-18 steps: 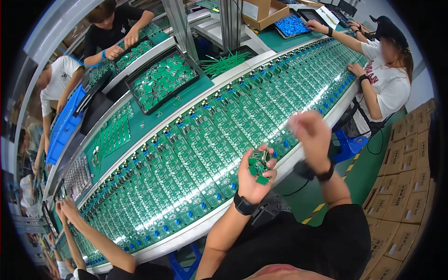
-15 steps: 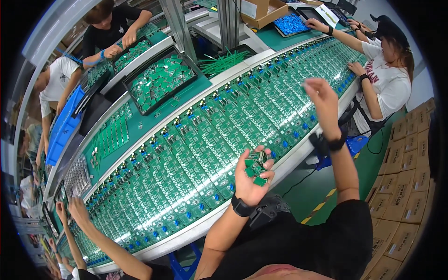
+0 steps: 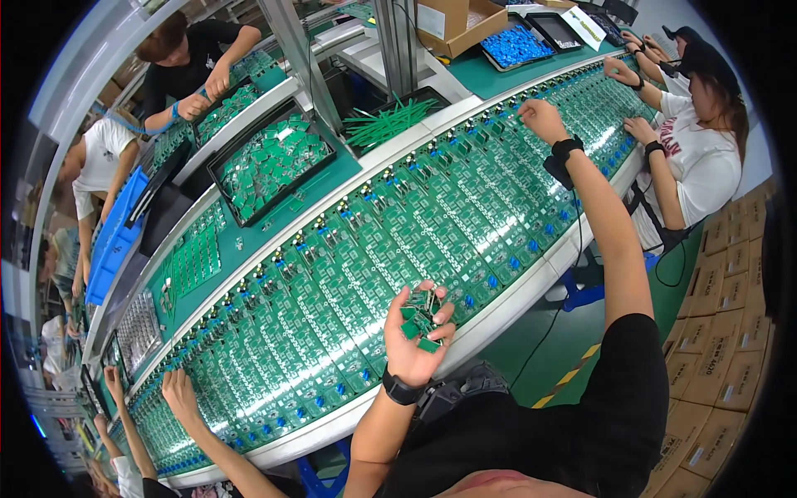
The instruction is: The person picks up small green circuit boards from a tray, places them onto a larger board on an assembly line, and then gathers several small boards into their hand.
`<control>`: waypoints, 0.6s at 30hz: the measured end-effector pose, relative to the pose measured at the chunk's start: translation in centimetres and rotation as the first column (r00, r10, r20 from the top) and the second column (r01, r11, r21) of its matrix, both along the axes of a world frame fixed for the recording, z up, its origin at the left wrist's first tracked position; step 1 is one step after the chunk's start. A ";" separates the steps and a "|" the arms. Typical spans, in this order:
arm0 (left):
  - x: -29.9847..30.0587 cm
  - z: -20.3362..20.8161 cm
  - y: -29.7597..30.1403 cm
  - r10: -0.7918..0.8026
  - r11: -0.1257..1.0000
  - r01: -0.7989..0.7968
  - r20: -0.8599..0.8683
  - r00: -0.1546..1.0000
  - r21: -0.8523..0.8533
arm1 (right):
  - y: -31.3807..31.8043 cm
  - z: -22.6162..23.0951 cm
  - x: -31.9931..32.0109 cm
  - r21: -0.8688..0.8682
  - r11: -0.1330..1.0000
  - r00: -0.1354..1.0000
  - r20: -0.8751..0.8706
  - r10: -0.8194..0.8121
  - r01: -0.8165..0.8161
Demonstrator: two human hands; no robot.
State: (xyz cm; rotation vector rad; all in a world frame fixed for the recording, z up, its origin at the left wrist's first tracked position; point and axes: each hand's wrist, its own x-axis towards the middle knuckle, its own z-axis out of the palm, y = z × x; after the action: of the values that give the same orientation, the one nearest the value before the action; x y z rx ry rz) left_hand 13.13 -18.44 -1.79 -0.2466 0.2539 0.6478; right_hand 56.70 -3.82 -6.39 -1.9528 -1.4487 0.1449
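My left hand (image 3: pixel 405 355), palm up over the near side of the row, has its fingers curled round several small green circuit boards (image 3: pixel 428 344) with metal parts on them. Stretched far forward, my right hand (image 3: pixel 545 123) is at the far edge of the row, its fingers drawn together in a pinch. Whatever is between those fingertips is too small to make out. Beneath both hands runs a long curved row of green circuit board panels (image 3: pixel 378 278). Small upright boards (image 3: pixel 471 130) and blue and metal parts stand along its far edge; blue parts (image 3: pixel 515 264) line the near edge.
A black tray of small green boards (image 3: pixel 270 158) stands beyond the row, beside green strips (image 3: pixel 390 122). Farther right are a tray of blue parts (image 3: pixel 519 47) and a cardboard box (image 3: pixel 462 25). Co-workers' hands (image 3: pixel 178 397) work at left and right. Stacked cartons (image 3: pixel 706 357) stand at right.
My right hand has moved forward from above the near side to the far edge of the row. My left hand, still holding the boards, has shifted a little left. A co-worker's hand at left has moved right.
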 end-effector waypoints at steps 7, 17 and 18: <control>0.4 0.1 0.2 0.017 1.000 -0.015 -0.085 0.996 0.020 | 1.4 -1.7 0.6 0.090 0.996 0.990 0.138 -0.027 0.014; 0.8 -0.2 0.2 0.036 0.999 -0.033 -0.133 0.990 0.025 | 1.5 -2.2 1.1 0.139 0.990 0.992 0.120 -0.032 0.015; 0.8 -0.2 0.2 0.035 0.999 -0.032 -0.134 0.990 0.022 | 1.5 -2.2 1.1 0.139 0.990 0.992 0.121 -0.032 0.015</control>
State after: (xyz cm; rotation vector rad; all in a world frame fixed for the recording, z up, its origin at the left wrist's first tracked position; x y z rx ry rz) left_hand 13.97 -18.22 -2.01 -0.1883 0.3732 0.7011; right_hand 57.81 -2.35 -8.61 -1.8930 -1.4731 -0.0857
